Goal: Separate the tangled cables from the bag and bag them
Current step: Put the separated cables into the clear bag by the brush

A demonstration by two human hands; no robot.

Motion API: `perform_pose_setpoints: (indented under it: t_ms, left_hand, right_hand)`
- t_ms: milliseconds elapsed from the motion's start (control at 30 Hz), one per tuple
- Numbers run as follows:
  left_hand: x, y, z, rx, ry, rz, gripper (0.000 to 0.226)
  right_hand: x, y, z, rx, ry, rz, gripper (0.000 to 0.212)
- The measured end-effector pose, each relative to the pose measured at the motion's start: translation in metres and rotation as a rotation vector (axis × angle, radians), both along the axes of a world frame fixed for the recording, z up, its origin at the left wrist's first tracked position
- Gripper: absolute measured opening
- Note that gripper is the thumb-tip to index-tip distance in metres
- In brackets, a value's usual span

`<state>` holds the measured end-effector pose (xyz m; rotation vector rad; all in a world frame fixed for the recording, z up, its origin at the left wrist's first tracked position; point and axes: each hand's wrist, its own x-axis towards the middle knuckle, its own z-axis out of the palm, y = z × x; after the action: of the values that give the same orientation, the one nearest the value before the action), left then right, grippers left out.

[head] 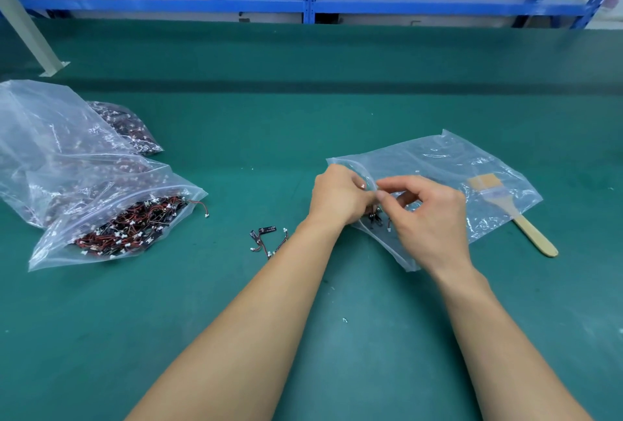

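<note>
A clear plastic bag (pixel 448 164) lies flat on the green mat at centre right. My left hand (pixel 337 198) grips the bag's open mouth, fingers curled round its edge. My right hand (pixel 424 218) pinches a small cable at that mouth, and a few cables with black and white ends (pixel 377 220) show between the two hands. Loose cables (pixel 268 240) lie on the mat just left of my left wrist. On the left, an open clear bag (pixel 111 218) is packed with tangled red and black cables.
Two more bags of cables (pixel 60 137) are stacked behind the open bag at far left. A wooden-handled brush (pixel 526 225) lies partly under the right bag. Blue shelving (pixel 308 5) stands beyond the table's far edge, and a pale post (pixel 30 39) at back left.
</note>
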<state>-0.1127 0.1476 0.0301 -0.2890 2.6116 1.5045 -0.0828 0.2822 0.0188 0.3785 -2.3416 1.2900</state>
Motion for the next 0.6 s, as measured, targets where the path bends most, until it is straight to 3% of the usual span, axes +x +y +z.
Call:
perform_pose_setpoints:
  t_ms: [67,167,400,600]
  left_hand:
    - [0.004,0.000,-0.003,0.068,0.045,-0.020,0.009]
    - [0.007,-0.001,-0.007,0.093,0.055,-0.101,0.013]
    - [0.012,-0.009,-0.016,-0.183,0.247,-0.089,0.020]
    - [0.015,-0.002,-0.022,-0.001,0.285,0.072,0.026]
  right_hand:
    - [0.000,0.000,0.001,-0.002,0.005,-0.002,0.034]
    - [0.000,0.001,-0.001,0.002,0.002,-0.002,0.030]
    - [-0.003,0.002,-0.006,0.014,-0.022,-0.022,0.017]
    - [-0.004,0.002,-0.008,0.025,-0.015,-0.038,0.015]
